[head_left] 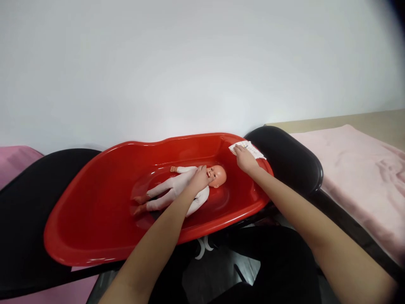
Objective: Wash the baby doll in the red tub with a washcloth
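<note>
A baby doll (169, 189) in a white outfit lies on its back in a red baby bathtub (95, 198), its bald head to the right and bare feet to the left. My left hand (200, 179) is closed around the doll's upper chest and chin, covering its neck. Over the tub's right rim hangs a small white cloth (253, 150) with faint printed marks. The fingers of my right hand (243, 157) grip the cloth's near left part. Whether the tub holds water is hard to tell.
Black rounded surfaces flank the tub: a left one (19, 215) and a right one (287, 158). A pink sheet (357, 160) covers a surface at the far right. Behind stands a white wall (177, 76). White curved hooks (202, 247) show below the front rim.
</note>
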`<state>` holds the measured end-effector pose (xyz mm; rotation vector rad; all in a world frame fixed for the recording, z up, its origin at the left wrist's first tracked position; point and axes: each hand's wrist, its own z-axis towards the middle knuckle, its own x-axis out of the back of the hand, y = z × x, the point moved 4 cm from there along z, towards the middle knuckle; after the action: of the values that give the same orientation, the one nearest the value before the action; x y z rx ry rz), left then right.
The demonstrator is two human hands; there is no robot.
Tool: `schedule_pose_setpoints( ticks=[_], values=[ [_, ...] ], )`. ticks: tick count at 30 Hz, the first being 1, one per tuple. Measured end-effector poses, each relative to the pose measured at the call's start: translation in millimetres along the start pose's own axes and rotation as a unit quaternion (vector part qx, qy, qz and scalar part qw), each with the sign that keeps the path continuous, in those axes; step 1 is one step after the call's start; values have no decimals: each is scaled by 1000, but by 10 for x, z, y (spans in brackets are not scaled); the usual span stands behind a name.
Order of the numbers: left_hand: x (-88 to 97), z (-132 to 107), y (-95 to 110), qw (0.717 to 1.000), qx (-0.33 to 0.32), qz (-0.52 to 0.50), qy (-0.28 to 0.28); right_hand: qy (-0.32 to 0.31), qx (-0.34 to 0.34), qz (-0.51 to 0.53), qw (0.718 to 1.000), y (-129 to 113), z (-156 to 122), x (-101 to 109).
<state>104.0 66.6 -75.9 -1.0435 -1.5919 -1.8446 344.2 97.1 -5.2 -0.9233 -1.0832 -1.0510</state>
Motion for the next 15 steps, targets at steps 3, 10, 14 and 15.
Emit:
schedule_pose_setpoints(
  ticks=[3, 10, 14, 15],
  values=[
    [-30, -79, 47, 1000, -26, 1, 5, 9, 15, 23, 1000, -18, 188, 0],
    [-131, -85, 19, 999, -39, 0, -19, 28, 61, 77, 995, 18, 172, 6],
    [-147, -118, -26, 997, -66, 6, -44, 33, 57, 77, 995, 35, 178, -8],
    [-152, -126, -35, 996, -70, 8, -49, 35, 56, 76, 995, 37, 186, -8]
  ],
)
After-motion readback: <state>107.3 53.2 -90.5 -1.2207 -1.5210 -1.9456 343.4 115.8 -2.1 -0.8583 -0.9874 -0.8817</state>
